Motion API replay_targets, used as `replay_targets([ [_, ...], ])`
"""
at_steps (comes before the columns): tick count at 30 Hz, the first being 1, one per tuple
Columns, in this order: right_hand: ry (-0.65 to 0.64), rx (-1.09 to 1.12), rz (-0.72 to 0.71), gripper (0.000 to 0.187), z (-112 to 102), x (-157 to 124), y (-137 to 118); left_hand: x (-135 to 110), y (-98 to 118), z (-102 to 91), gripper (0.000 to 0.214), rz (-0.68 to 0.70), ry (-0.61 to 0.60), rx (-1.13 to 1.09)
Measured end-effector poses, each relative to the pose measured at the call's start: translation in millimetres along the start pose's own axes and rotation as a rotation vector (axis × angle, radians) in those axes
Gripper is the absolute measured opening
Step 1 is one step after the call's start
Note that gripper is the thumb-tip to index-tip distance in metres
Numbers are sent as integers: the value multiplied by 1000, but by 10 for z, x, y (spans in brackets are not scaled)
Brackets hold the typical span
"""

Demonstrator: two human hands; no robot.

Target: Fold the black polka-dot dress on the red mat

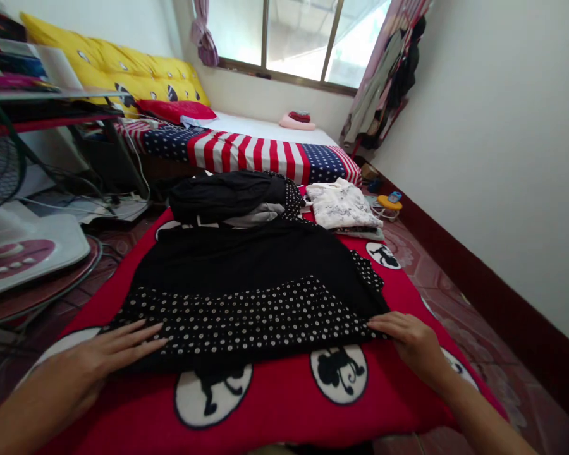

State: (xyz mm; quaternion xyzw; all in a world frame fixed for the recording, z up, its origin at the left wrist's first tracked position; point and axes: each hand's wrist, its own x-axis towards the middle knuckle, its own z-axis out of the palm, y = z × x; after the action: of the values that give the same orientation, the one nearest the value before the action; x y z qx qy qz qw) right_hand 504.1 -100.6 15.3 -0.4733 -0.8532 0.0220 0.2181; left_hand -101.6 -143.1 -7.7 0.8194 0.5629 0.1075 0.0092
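Note:
A black garment with a white-dotted band (256, 303) lies spread flat on a red blanket (284, 404) printed with black figures in white circles. My left hand (107, 354) rests palm down, fingers spread, on the garment's near left corner. My right hand (410, 341) pinches or presses the garment's near right corner; whether it grips the cloth is unclear. Beyond the garment lies a heap of dark clothes (227, 196) and a folded white patterned garment (341, 205).
A mattress with a stars-and-stripes cover (256, 151), yellow cushion (123, 69) and red pillow (175, 110) lies at the back under the window. A fan base (23, 253) and cables stand at left. The white wall runs along the right, with tiled floor beside it.

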Motion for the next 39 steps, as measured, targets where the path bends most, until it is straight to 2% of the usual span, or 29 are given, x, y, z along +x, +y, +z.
replay_targets([
  [3,-180,-57,35,55,-53,68,-110,-139,-6,22,61,119,-121,23],
  [5,-189,-71,24,55,-123,239,-278,-112,96,-83,46,62,-111,39],
  [7,-138,-33,-7,49,-125,477,-502,51,277,-200,35,17,-97,18],
  [9,-72,6,-37,42,-5,728,-737,291,465,-250,37,18,-10,-7],
  [12,-28,5,-91,49,370,1023,-994,560,578,-139,45,33,105,48],
  [14,-52,-8,-136,50,660,1134,-1065,583,500,8,45,-13,110,73],
  [17,-75,-42,-172,44,994,1193,-1064,456,270,190,46,-160,155,59],
  [21,-24,-75,-145,38,1146,1185,-1018,322,95,230,55,-388,284,-12],
  [24,-13,-73,-172,39,1137,1157,-986,303,137,151,46,-479,228,-68],
  [29,-7,-71,-188,39,1120,1121,-971,352,165,-142,33,-589,-28,-14],
  [31,0,-69,-173,37,1121,1123,-988,474,90,-284,32,-568,-122,34],
  [33,7,-63,-156,36,1120,1132,-1011,701,7,-396,35,-516,-137,77],
  [36,6,-42,-132,36,1112,1139,-1038,1222,-38,-439,44,-392,10,71],
  [39,-17,-6,-112,36,1091,1120,-1054,1808,51,-311,40,-258,167,44],
])
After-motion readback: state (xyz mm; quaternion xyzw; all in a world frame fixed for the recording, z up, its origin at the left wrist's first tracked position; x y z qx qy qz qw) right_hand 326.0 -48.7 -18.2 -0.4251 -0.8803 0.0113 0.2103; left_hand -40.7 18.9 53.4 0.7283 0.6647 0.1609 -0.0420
